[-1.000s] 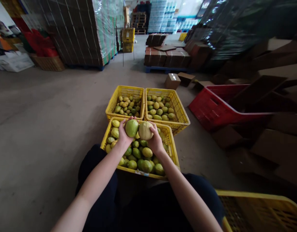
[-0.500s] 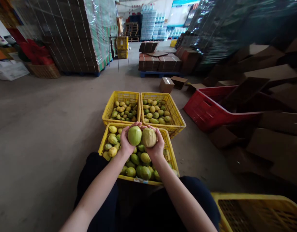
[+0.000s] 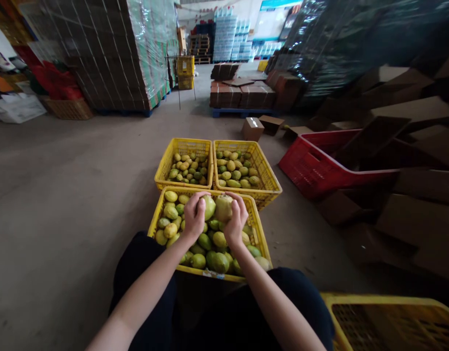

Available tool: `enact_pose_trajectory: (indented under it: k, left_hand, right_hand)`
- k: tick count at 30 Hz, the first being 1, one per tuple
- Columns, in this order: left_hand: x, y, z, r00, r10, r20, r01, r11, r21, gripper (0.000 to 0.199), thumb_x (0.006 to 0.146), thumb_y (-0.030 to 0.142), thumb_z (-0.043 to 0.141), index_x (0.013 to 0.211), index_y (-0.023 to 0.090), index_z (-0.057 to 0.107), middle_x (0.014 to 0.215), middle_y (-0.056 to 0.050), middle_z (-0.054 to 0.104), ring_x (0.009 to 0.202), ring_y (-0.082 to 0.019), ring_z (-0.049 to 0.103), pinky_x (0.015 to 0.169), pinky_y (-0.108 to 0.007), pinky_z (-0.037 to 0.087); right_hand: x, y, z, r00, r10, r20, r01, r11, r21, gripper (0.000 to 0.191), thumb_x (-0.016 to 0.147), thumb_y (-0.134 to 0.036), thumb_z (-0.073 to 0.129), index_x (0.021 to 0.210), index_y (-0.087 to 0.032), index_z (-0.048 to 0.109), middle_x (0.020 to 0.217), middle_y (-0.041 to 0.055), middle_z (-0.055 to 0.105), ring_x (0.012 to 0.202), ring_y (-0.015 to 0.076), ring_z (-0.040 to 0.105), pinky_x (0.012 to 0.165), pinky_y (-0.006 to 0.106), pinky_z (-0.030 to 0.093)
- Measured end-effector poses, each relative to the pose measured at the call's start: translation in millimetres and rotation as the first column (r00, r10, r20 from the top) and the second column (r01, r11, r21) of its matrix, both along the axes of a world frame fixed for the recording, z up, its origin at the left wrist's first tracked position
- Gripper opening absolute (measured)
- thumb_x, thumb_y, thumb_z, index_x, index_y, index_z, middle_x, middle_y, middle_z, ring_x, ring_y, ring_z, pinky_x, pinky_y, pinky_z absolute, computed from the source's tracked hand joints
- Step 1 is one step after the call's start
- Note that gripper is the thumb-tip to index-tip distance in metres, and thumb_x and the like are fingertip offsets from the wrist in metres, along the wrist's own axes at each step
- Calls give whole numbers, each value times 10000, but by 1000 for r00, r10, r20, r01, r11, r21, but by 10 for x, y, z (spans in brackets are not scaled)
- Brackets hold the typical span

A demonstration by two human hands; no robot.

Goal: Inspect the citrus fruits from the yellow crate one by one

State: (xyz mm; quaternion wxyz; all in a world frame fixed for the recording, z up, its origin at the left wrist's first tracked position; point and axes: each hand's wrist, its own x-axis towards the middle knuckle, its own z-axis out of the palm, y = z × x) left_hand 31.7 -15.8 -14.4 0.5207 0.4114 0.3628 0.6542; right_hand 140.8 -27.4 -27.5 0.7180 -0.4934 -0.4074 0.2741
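Observation:
My left hand (image 3: 195, 215) is closed around a smooth green fruit (image 3: 210, 207), thumb on the near side. Beside it, my right hand (image 3: 236, 217) grips a paler, bumpy yellow-green fruit (image 3: 223, 208) from the right. The two fruits are side by side, very close together, above the near yellow crate (image 3: 154, 218). Inside that crate lie many green and yellow fruits (image 3: 220, 262) of the same look; their exact kind I cannot make out. Fingers on the far side of both held fruits are partly hidden.
Two more yellow crates, left (image 3: 157, 179) and right (image 3: 272, 187), hold smaller-looking fruit behind the near one. A red crate (image 3: 301, 168) and a heap of cardboard (image 3: 421, 214) lie right. Another yellow crate (image 3: 385, 298) stands by my right knee. Wrapped stacks (image 3: 100, 53) rise behind.
Both hands have turned from palms up, cradling the fruits from below, to gripping them from the outer sides, thumbs toward me. The fruits stay at about the same place.

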Motion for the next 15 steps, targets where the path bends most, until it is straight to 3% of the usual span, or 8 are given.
enact_pose_trajectory:
  k: [3, 7, 12, 15]
  left_hand:
    - [-55, -48, -5, 1000, -19, -23, 19, 1000, 16, 227, 821, 101, 586, 864, 221, 774, 1000, -62, 732, 1113, -247, 615, 1053, -271, 389]
    - [-170, -94, -28, 995, -97, -29, 98, 995, 20, 254, 770, 75, 592, 871, 219, 776, 1053, -84, 729, 1176, -269, 600, 1113, -307, 360]
    - [-197, -145, 16, 987, -160, -12, 160, 987, 24, 200, 768, 113, 637, 872, 220, 770, 1058, -72, 735, 1185, -267, 605, 1113, -309, 378]
    - [-137, -91, 32, 975, -167, 145, 185, 975, -126, 138, 800, 182, 630, 861, 225, 746, 1023, -50, 742, 1138, -252, 633, 1051, -318, 444]
  right_hand:
    - [1, -59, 9, 994, -22, 103, 18, 999, 41, 296, 927, -465, 467, 1014, -275, 677, 1048, 45, 695, 1037, 254, 616, 997, 413, 450]
    - [62, -142, 52, 972, 21, 232, -52, 991, 126, 324, 904, -474, 489, 1097, -291, 673, 1126, 67, 682, 1126, 298, 588, 1076, 484, 399]
    - [133, -211, 120, 945, 10, 328, -81, 976, 204, 267, 853, -398, 570, 1048, -271, 701, 1075, 83, 701, 1079, 318, 613, 1018, 502, 443]
    - [99, -165, 97, 964, 11, 266, -48, 990, 133, 230, 867, -391, 570, 1020, -267, 688, 1039, 67, 705, 1028, 289, 623, 977, 459, 464]
